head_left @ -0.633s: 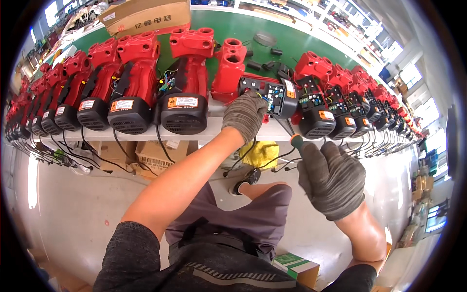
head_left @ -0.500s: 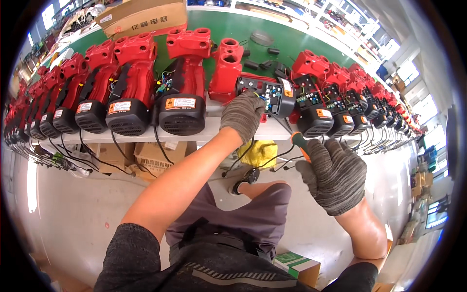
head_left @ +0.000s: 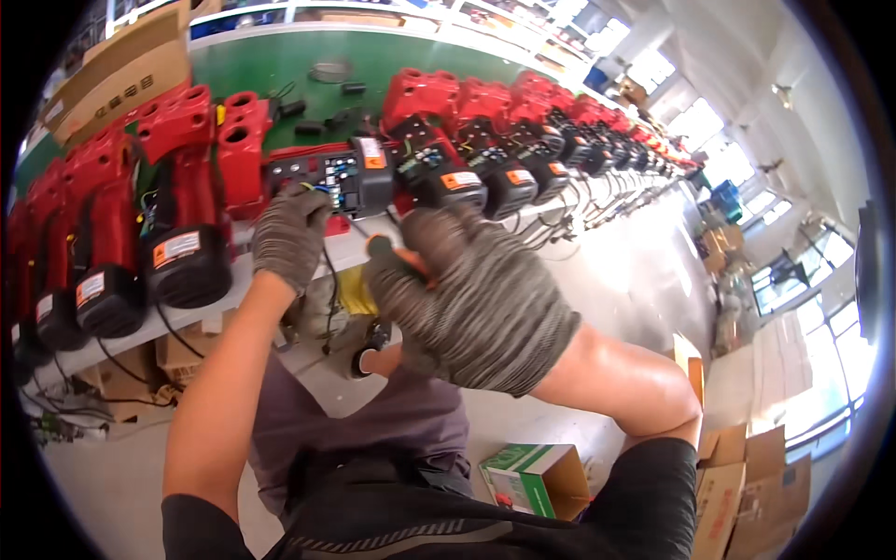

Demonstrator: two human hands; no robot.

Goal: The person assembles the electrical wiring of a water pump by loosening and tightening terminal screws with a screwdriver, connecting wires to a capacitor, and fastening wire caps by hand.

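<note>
Striped grey gloves point(head_left: 499, 308) — black shirt point(head_left: 373, 504)

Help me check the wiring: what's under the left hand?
Under the left hand is part of the red-and-black unit. Its circuit board and thin wires show past the hand; whatever the hand covers is hidden.

Fisheye view looked down and forward from the head

The wide camera, left of a side-by-side pair worn on the person's head, looked down over the dark shirt point(head_left: 392, 513) at the lower edge and forward across the workbench point(head_left: 261, 61). The picture stood upright and unmirrored. The right hand point(head_left: 476, 299) was nearer the lens and loomed large; the left hand point(head_left: 292, 238) appeared smaller, farther off. The row of red-and-black machines point(head_left: 420, 98) ran from the left edge and dwindled toward the upper right. The field took in floor point(head_left: 621, 280) below and windows point(head_left: 840, 359) at far right, straight edges bending near the rim.
</note>
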